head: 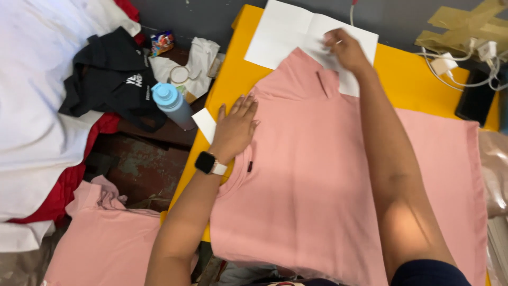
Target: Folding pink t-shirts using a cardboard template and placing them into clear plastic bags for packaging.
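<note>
Yellow bench [227, 85] carries a pink shirt [328, 175]; left hand [235, 127] lies flat, released, on it, right hand [346, 50] pinching white paper [286, 32] at its far edge.

one view only, worn on the head, looking steeply down and slightly forward over a yellow table [227, 79] from close above; near enough for both forearms to fill the lower frame, with floor clutter along the left edge.

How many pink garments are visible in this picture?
2. One pink T-shirt lies spread on the yellow table under both hands. Another pink garment lies crumpled at the lower left. More may be hidden under the piles.
</note>
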